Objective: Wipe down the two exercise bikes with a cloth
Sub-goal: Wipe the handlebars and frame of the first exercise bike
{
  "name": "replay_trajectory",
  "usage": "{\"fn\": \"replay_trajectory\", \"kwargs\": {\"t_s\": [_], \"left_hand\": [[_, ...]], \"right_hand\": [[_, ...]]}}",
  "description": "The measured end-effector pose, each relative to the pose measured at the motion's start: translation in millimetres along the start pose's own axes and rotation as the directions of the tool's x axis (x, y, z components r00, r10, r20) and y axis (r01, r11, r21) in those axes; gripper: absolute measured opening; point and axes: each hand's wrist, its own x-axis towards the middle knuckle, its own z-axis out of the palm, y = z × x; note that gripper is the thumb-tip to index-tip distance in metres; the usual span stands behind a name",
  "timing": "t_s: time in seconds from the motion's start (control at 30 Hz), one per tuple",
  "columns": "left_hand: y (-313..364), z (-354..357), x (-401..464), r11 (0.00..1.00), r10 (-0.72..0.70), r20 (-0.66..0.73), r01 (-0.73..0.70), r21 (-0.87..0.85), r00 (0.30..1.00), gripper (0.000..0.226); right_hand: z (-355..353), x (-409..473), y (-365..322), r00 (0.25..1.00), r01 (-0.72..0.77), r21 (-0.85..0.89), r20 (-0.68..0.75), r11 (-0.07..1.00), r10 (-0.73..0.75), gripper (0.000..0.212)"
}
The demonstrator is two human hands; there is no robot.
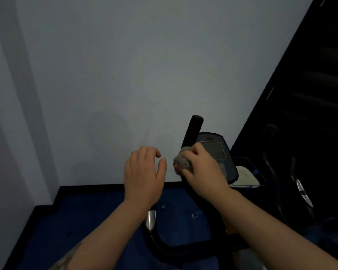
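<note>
Cloth on the bike's handlebar

The right hand (200,168) grips one grey cloth (180,160) against the upright handlebar (193,127) beside the console (217,151). The left hand (143,172) hovers with loosely curled fingers, holding nothing.

bike console (215,152) half hidden by right hand (201,168), second bike (293,172) lost in dark

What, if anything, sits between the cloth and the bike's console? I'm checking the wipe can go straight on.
Nothing visible: the right hand holds the cloth against the console edge. The left hand hovers apart, empty.
</note>
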Motion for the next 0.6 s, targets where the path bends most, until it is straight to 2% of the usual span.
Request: {"fn": "replay_trajectory", "kwargs": {"t_s": [0.1, 0.17, 0.23, 0.27, 0.4, 0.47, 0.53, 0.6], "left_hand": [[1, 1, 1, 1.0, -0.006, -0.002, 0.006, 0.0, 1.0, 0.022], [0, 1, 0, 1.0, 0.003, -0.004, -0.003, 0.019, 1.0, 0.022], [-1, 0, 1, 0.999, 0.012, -0.005, -0.012, 0.032, 1.0, 0.022], [-1, 0, 2, 0.999, 0.011, -0.003, -0.011, 0.035, 1.0, 0.021], [0, 1, 1, 1.0, 0.001, 0.001, -0.001, 0.025, 1.0, 0.021], [0, 1, 2, 1.0, -0.006, -0.002, 0.006, 0.017, 1.0, 0.022], [0, 1, 2, 1.0, -0.009, -0.005, 0.009, 0.011, 1.0, 0.023], [1, 0, 1, 1.0, 0.002, 0.001, -0.002, 0.009, 1.0, 0.022]], "right_hand": [[-15, 28, 0, 0.985, 0.051, -0.041, -0.163, 0.998, -0.057, 0.033], [-7, 34, -8, 0.984, 0.018, -0.123, -0.172, 0.992, -0.039, 0.029], [11, 19, -13, 0.994, 0.046, -0.24, -0.081, 0.97, -0.067, 0.023], [17, 7, -13, 0.996, 0.067, -0.239, -0.033, 0.969, -0.077, 0.02], [2, -14, -4, 0.979, 0.143, -0.102, 0.157, 0.984, -0.126, 0.016], [-10, 6, -1, 0.987, 0.145, -0.139, 0.088, 0.98, -0.133, 0.016], [-15, 29, -4, 0.998, 0.027, -0.135, -0.053, 0.99, -0.035, 0.018], [-6, 30, -8, 0.999, -0.014, -0.119, -0.051, 0.993, 0.008, 0.022]]}}
